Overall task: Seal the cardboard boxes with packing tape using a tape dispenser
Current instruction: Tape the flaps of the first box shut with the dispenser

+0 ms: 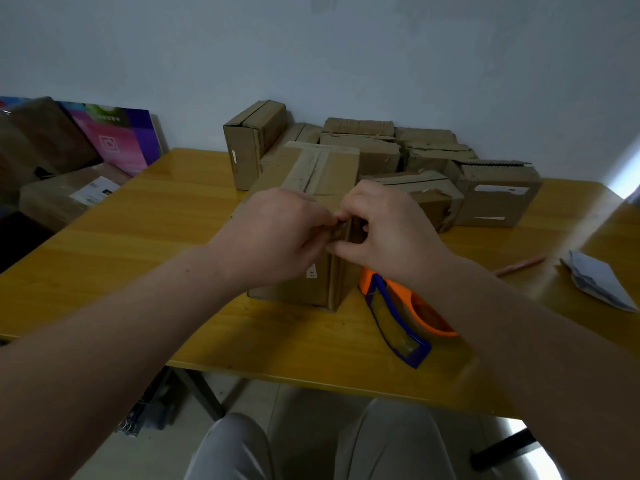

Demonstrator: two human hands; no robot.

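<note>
Hands-wise, left hand and right hand both pinch one box; one tape dispenser beside it, roughly eight boxes behind.

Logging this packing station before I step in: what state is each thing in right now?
front box: standing on table, gripped at its near top edge.
left hand: pinches the box's edge.
right hand: pinches the same edge.
tape dispenser: lying on table beside the box, unheld.
back boxes: piled by the wall, several with torn edges.
pencil: lying flat, untouched.
</note>
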